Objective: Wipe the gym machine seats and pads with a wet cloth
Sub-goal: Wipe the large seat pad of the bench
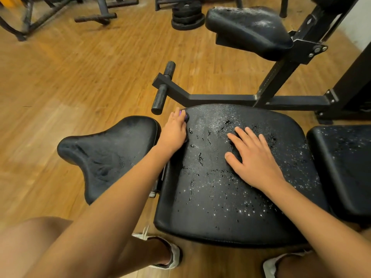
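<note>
- Nearest, under both hands, lies a wide black seat pad (220,207), its vinyl cracked and specked white.
- The right hand (253,157) rests flat on the pad's middle, fingers straight and spread, holding nothing.
- The left hand (174,131) is at the pad's far left corner, fingers curled round a purple cloth (183,115) that barely shows.
- Left of the left hand sits a saddle-shaped pad (108,153); right of the right hand, another speckled pad (341,161).
- Beyond the left hand, foam rollers (160,99) cross a frame bar.
- Farther beyond the right hand stands a raised pad (247,29), with weight plates (187,17) beside it.
</note>
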Demonstrator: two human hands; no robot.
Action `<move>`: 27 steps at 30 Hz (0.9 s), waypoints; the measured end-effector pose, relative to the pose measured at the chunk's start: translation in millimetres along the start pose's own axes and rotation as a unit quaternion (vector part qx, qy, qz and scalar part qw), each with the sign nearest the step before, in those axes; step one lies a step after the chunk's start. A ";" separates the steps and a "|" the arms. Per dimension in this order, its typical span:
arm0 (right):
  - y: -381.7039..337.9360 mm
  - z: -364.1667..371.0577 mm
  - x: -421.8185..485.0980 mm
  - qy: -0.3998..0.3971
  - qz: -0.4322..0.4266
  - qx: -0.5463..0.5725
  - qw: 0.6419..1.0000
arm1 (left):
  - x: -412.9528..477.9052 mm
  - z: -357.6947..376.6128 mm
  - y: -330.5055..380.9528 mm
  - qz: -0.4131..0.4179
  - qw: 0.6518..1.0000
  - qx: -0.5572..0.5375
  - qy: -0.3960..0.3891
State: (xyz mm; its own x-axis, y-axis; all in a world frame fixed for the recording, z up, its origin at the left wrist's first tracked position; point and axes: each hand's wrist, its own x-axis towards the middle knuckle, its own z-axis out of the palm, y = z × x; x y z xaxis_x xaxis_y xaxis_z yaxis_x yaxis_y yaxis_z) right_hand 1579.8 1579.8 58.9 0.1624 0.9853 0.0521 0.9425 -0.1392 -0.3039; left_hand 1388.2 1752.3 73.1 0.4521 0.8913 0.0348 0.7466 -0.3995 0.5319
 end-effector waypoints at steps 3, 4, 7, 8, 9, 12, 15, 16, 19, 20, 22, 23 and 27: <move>0.4 -0.3 -0.8 -0.003 0.002 0.001 1.000 | -68.5 0.2 -5.7 0.006 1.000 -0.031 0.003; 0.6 -0.7 -1.3 -0.003 0.002 0.000 1.000 | -96.9 0.8 -8.7 0.008 0.999 -0.036 0.002; 0.4 -1.4 -3.1 -0.007 0.003 -0.001 1.000 | -185.9 3.0 -12.6 0.014 0.999 -0.041 -0.007; 0.3 -1.4 -3.5 -0.008 0.003 -0.002 1.000 | -211.4 2.6 -11.9 0.008 0.999 -0.046 -0.016; 0.0 -1.6 -3.9 -0.008 0.003 -0.003 1.000 | -232.1 2.4 -12.3 0.002 0.999 -0.047 -0.027; -2.0 -1.4 -5.0 -0.011 0.002 -0.004 1.000 | -262.0 4.6 -14.4 -0.002 0.999 -0.029 -0.032; -3.8 -1.6 -5.3 -0.013 0.002 -0.004 1.000 | -248.7 3.8 -11.9 -0.003 1.000 -0.017 -0.021; -4.2 -1.8 -5.5 -0.014 0.002 -0.005 1.000 | -237.9 4.0 -11.9 0.001 1.000 -0.016 -0.025; -3.6 -2.1 -6.6 -0.012 0.001 -0.003 1.000 | -185.6 5.3 -11.1 0.007 1.000 -0.022 -0.016; -3.5 -2.1 -6.8 -0.010 0.000 -0.001 1.000 | -163.9 4.5 -8.7 0.005 1.000 -0.026 -0.013; -4.1 -2.5 -6.3 -0.006 -0.001 0.003 1.000 | -117.7 1.3 -3.3 0.006 1.000 -0.025 -0.001; -4.6 -2.5 -5.9 -0.004 -0.002 0.004 1.000 | -92.4 -0.9 -1.6 0.006 1.000 -0.023 0.007; -4.9 -2.7 -1.8 0.002 -0.003 0.004 1.000 | 9.9 -2.1 -7.1 -0.008 1.000 0.000 -0.010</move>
State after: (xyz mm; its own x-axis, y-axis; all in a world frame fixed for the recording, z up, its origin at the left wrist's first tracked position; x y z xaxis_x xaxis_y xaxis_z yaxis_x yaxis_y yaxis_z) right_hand 1575.6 1578.4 62.8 0.1576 0.9858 0.0579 0.9412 -0.1322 -0.3108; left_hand 1386.3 1764.4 71.4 0.4500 0.8930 0.0096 0.7535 -0.3855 0.5326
